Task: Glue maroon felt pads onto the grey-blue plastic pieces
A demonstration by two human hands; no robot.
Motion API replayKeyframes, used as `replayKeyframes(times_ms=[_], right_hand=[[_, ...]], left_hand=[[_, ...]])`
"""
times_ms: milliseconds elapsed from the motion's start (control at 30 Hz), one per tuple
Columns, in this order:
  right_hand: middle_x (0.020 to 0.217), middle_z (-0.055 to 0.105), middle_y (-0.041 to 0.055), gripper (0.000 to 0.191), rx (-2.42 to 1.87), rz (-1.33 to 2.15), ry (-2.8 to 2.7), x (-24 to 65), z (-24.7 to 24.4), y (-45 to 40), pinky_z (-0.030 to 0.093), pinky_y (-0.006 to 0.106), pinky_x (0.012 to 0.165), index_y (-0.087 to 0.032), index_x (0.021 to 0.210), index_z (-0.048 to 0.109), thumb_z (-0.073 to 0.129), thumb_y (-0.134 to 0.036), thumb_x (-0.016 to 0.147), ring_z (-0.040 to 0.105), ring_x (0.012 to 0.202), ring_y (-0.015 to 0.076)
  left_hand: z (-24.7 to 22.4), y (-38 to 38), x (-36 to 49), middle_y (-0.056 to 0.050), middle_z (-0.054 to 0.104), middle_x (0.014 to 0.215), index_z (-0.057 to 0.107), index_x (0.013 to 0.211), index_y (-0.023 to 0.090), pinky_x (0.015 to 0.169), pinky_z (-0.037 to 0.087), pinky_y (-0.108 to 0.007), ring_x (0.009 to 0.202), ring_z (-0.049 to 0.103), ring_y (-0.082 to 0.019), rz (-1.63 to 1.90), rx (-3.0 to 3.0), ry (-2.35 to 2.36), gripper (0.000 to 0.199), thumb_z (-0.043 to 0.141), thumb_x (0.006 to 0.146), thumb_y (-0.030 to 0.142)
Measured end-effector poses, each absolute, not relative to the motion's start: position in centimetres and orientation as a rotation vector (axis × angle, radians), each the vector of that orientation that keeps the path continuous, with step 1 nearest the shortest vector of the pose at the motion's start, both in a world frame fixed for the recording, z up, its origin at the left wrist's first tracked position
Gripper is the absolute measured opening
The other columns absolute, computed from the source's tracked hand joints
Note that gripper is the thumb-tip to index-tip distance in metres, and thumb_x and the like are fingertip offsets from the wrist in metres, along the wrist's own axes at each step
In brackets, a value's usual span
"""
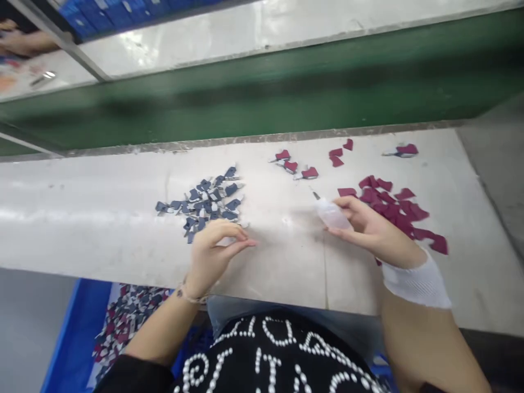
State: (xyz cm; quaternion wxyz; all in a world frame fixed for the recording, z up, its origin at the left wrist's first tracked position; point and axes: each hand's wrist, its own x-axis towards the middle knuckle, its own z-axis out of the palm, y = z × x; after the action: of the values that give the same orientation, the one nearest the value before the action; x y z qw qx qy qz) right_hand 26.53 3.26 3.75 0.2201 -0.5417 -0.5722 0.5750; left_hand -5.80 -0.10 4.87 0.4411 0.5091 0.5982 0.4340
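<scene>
My right hand (368,229), with a white mesh bandage (415,284) around its wrist, grips a translucent plastic squeeze bottle (332,214) with a thin nozzle pointing up and left. Just right of it lies a loose pile of maroon cut pieces (393,207). My left hand (216,256) rests on the white work surface (94,240) with its fingers curled, beside a pile of dark blue-grey pieces (204,204). Nothing shows in its fingers. Several maroon pieces with white parts (292,166) lie farther forward, beyond the bottle's nozzle.
A green belt (245,98) runs behind the work surface. Beyond it, a person's hand and arm (24,41) show at the upper left. A blue bin (123,327) of mixed pieces sits below the surface at the lower left. My black top with pearl beads (270,355) fills the bottom.
</scene>
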Motion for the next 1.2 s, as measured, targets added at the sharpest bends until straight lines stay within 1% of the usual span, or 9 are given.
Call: replayKeyframes(times_ms=[67,167,433,533,667,767,900,1067,1200], right_hand=[[0.108,0.076,0.0074,0.05,-1.513,1.597,-1.554,26.7,3.9,3.0,0.058,0.041,0.089,-0.031,0.12,0.054,0.072,-0.061,0.084,0.073,0.104,0.0312],[0.108,0.077,0.0049,0.047,-1.569,1.57,-1.496,27.0,3.7,2.7,0.059,0.036,0.088,-0.036,0.12,0.054,0.069,-0.063,0.085,0.073,0.105,0.029],[0.102,0.077,0.0063,0.054,-1.671,1.472,-1.544,27.7,2.4,2.2,0.062,0.046,0.072,-0.042,0.116,0.06,0.072,-0.071,0.072,0.073,0.095,0.0371],[0.111,0.074,0.0051,0.042,-1.691,1.403,-1.549,27.0,3.7,1.8,0.06,0.048,0.074,-0.047,0.111,0.067,0.067,-0.071,0.077,0.07,0.1,0.0376],[0.126,0.069,0.0022,0.042,-1.63,1.344,-1.518,27.3,4.5,1.7,0.059,0.052,0.087,-0.056,0.118,0.067,0.069,-0.066,0.078,0.067,0.108,0.0367],[0.106,0.07,0.0044,0.034,-1.438,1.377,-1.556,28.2,4.5,1.6,0.062,0.045,0.072,-0.053,0.105,0.074,0.08,-0.055,0.072,0.068,0.086,0.031],[0.077,0.062,0.0017,0.024,-1.368,1.444,-1.399,28.6,5.1,1.3,0.051,0.037,0.053,-0.047,0.087,0.073,0.085,-0.048,0.067,0.059,0.064,0.0235],[0.069,0.058,0.004,0.034,-1.22,1.535,-1.346,28.7,4.6,1.6,0.045,0.038,0.041,-0.039,0.081,0.071,0.08,-0.065,0.06,0.054,0.051,0.023],[0.066,0.048,0.0041,0.044,-1.217,1.508,-1.297,29.7,4.5,2.0,0.034,0.037,0.03,-0.038,0.082,0.064,0.06,-0.079,0.065,0.046,0.042,0.0218]], left_hand=[[4.4,-0.1,-5.2,-0.003,0.071,0.072,0.072,0.07,0.017,0.066,0.053,-0.025,0.068,0.06,-0.011,1.083,1.013,1.46,0.033,0.087,0.073,0.046],[4.1,-0.4,-3.9,-0.005,0.073,0.073,0.077,0.075,0.017,0.051,0.037,-0.019,0.053,0.045,-0.005,1.108,0.68,1.393,0.041,0.086,0.071,0.057],[5.4,-1.1,-2.7,-0.005,0.076,0.088,0.076,0.083,0.016,0.054,0.039,-0.015,0.055,0.043,-0.001,1.051,0.287,1.183,0.038,0.091,0.068,0.047],[5.0,-0.9,-3.2,-0.008,0.075,0.091,0.076,0.085,0.017,0.057,0.043,-0.02,0.058,0.048,-0.006,0.991,0.564,1.269,0.036,0.076,0.084,0.053],[4.1,-0.4,-4.3,-0.011,0.071,0.119,0.072,0.114,0.023,0.085,0.053,-0.036,0.092,0.064,-0.021,0.61,1.651,1.612,0.023,0.059,0.097,0.032],[3.4,-0.3,-5.0,-0.013,0.063,0.128,0.062,0.129,0.02,0.094,0.053,-0.044,0.109,0.06,-0.027,0.142,2.208,1.831,0.036,0.046,0.097,0.012],[3.3,-0.1,-5.7,-0.014,0.063,0.119,0.062,0.12,0.014,0.087,0.057,-0.039,0.105,0.061,-0.026,-0.211,2.345,1.823,0.042,0.037,0.091,-0.005],[5.1,1.4,-5.6,-0.011,0.068,0.12,0.065,0.114,0.02,0.099,0.053,-0.046,0.114,0.061,-0.026,0.115,2.194,1.516,0.025,0.044,0.102,0.015],[5.5,3.8,-2.3,-0.008,0.069,0.125,0.064,0.121,0.025,0.102,0.054,-0.044,0.115,0.065,-0.023,0.575,1.399,1.098,0.024,0.055,0.101,0.036]])
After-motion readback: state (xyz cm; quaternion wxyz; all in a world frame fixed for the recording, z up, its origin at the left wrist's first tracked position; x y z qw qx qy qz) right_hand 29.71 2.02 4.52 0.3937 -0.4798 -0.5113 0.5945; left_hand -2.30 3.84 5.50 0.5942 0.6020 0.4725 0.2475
